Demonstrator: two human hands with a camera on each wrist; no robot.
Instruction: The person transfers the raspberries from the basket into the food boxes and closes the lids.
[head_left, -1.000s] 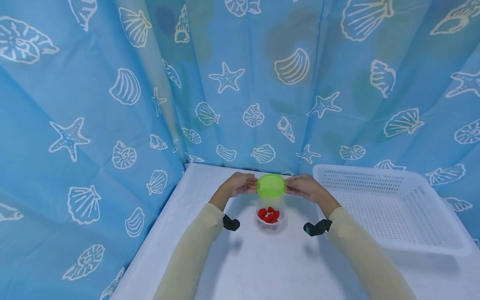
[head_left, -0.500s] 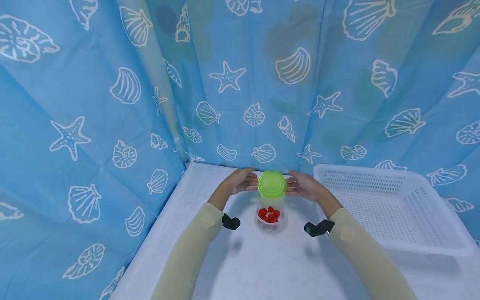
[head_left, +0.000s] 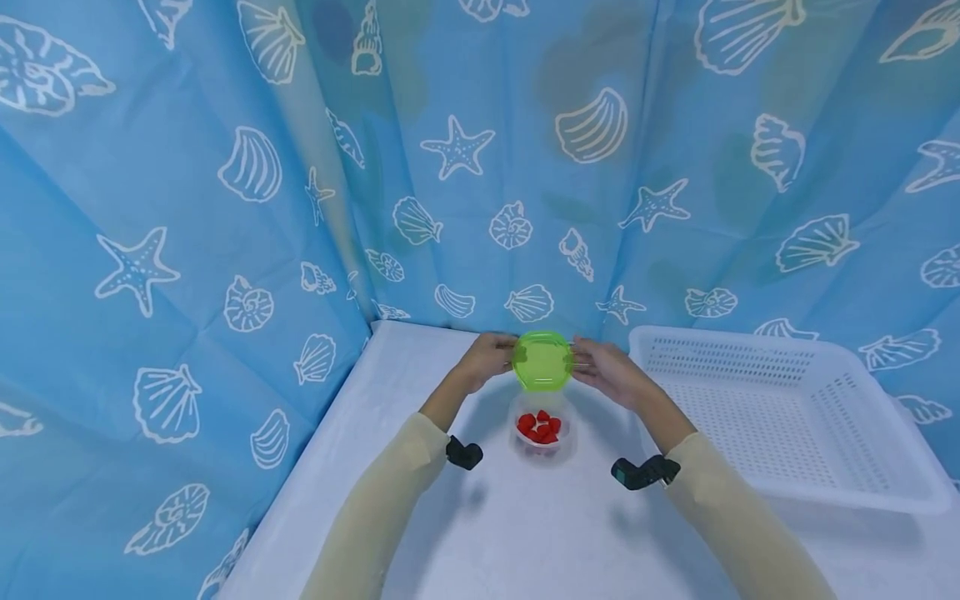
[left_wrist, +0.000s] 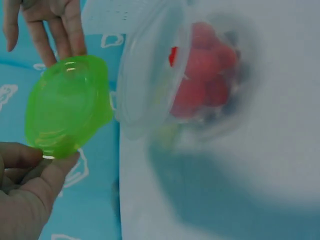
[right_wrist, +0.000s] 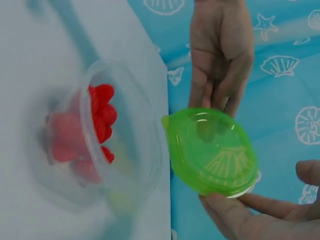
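Note:
A translucent green lid (head_left: 542, 361) is held in the air between both hands, beyond a clear plastic container (right_wrist: 127, 150) on the table. Thumb and fingers of my left hand (head_left: 487, 360) pinch the lid's left edge, seen close in the left wrist view. On the other side, my right hand (head_left: 609, 371) touches the lid's right edge with mostly straight fingers, its thumb standing apart in the right wrist view. Several red strawberry-like pieces (head_left: 540, 428) lie in the uncovered container.
A large white perforated basket (head_left: 757, 417) stands on the right of the white table (head_left: 525, 533). Behind and to the left hangs a blue curtain (head_left: 450, 250) with shell prints, close to the hands.
The lid has risen slightly in the head view and tilted to show more of its face. My left fingers have closed further round its edge, while the container stays put.

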